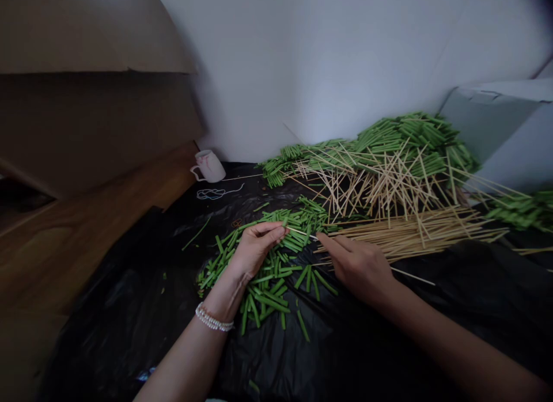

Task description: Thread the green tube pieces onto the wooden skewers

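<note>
My left hand, a beaded bracelet on its wrist, is closed in a pinch on a short cut green stem. My right hand is closed round a thin wooden skewer, whose tail sticks out behind the hand. The skewer's front end reaches the left fingertips; whether it has entered the stem I cannot tell. Beneath and around my left hand lies a loose pile of cut green stems. Just beyond my right hand is a bundle of bare skewers, lying roughly parallel.
Stacked skewers loaded with green stems stand against the wall, their bare ends crossing toward me. More green stems lie far right. A mug and white string are back left. Cardboard box left, white box right, black plastic sheet below.
</note>
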`<act>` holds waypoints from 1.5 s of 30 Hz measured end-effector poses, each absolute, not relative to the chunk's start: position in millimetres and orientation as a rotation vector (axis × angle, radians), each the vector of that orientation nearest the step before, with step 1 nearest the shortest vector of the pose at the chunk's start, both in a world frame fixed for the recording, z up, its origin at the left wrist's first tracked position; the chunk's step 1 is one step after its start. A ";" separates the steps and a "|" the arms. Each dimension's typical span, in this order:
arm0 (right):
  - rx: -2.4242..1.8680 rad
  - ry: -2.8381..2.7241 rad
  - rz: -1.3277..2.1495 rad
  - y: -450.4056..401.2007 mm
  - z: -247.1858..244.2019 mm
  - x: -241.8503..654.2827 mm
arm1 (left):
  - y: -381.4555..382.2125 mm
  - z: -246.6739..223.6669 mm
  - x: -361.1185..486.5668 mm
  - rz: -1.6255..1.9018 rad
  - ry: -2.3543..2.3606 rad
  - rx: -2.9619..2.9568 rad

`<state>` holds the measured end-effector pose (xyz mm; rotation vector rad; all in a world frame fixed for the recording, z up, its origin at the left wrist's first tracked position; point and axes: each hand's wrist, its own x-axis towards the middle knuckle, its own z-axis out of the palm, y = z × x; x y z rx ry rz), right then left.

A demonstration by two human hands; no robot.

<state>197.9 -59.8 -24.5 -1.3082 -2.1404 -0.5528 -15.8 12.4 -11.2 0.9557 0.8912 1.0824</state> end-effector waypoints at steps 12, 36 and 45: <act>-1.280 -2.137 -0.469 -60.2 -25.1 193.5 | 12.6 -9.4 -17.7 1.075 0.852 0.923; -1.327 -2.078 0.001 -60.0 -30.6 186.0 | 12.0 -10.0 -19.3 0.979 0.931 0.962; -1.277 -2.116 0.021 -58.6 -26.0 178.9 | 3.5 -15.7 -8.9 0.909 0.903 1.204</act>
